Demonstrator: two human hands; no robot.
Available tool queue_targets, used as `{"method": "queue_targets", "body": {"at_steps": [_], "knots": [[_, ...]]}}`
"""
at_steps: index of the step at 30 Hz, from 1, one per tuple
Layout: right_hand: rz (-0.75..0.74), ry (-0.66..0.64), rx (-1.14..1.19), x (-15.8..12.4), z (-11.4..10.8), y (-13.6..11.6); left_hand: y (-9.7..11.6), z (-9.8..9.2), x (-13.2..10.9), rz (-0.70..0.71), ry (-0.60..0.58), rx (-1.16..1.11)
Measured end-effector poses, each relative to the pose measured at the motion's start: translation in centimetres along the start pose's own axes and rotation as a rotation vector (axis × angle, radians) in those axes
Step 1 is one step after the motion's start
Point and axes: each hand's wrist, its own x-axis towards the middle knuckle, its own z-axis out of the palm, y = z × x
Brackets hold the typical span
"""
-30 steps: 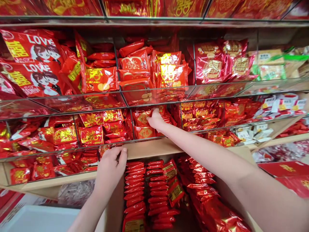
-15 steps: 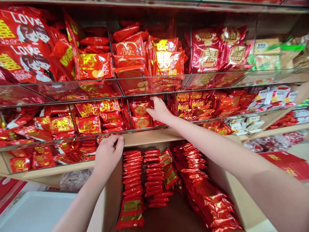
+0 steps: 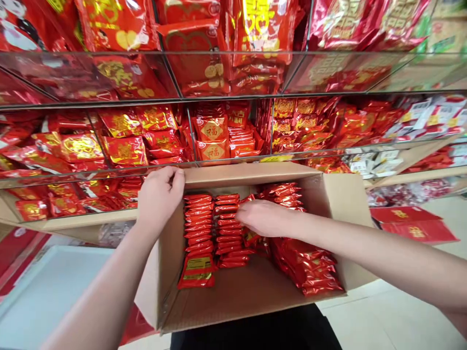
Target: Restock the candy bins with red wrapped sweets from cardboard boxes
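Observation:
An open cardboard box [image 3: 233, 296] sits in front of me, holding rows of small red foil packets [image 3: 199, 223]. My left hand [image 3: 158, 197] grips the box's far left corner, fingers curled over the rim. My right hand [image 3: 264, 218] is down inside the box, fingers closing on the red packets in the middle row; what it holds is partly hidden. Behind the box, glass shelf bins hold stacked red packets with a gold diamond label [image 3: 213, 141].
Glass-fronted shelves [image 3: 233, 95] full of red and gold snack packs fill the wall ahead. White-wrapped packs [image 3: 434, 119] lie at the right. A white surface [image 3: 47, 291] is at lower left, and red flat boxes [image 3: 412, 223] lie at the right.
My right hand has come down from the shelf bin into the box. The view has tilted down, showing the whole box. My left hand keeps its hold on the box corner.

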Motion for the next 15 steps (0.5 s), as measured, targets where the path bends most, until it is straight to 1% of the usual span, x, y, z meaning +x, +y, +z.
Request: {"method": "queue_targets", "body": {"at_steps": [1, 3, 5, 7, 8, 9, 10, 12, 13, 15], "knots": [[0.020, -0.118, 0.017, -0.3, 0.3, 0.5, 0.0, 0.0, 0.1, 0.003, 0.009, -0.001], [0.088, -0.272, 0.028, -0.6, 1.4, 1.2, 0.1, 0.0, 0.1, 0.007, 0.019, -0.002], [0.145, -0.361, 0.027, -0.6, 2.5, 1.4, 0.2, -0.1, 0.2, 0.005, 0.013, 0.009], [0.158, -0.412, 0.034, -0.4, 3.0, 1.3, 0.4, -0.3, 0.2, 0.002, -0.002, 0.017], [0.144, -0.399, 0.040, -0.4, 2.8, 1.3, 0.5, -0.4, 0.2, -0.002, -0.009, 0.015], [0.131, -0.356, 0.048, -0.5, 2.4, 1.3, 0.5, -0.5, 0.2, -0.007, -0.010, 0.010], [0.131, -0.294, 0.061, -0.8, 1.6, 1.4, 0.6, -0.6, 0.2, -0.014, -0.008, 0.008], [0.178, -0.180, 0.110, -2.1, -0.3, 1.5, 0.6, -0.5, 0.2, -0.029, 0.004, 0.012], [0.217, -0.161, 0.151, -3.1, -1.1, 1.5, 0.6, -0.5, 0.2, -0.035, 0.010, 0.018], [0.279, -0.218, 0.250, -5.4, -2.2, 1.1, 0.5, -0.3, 0.1, -0.048, 0.020, 0.031]]}}
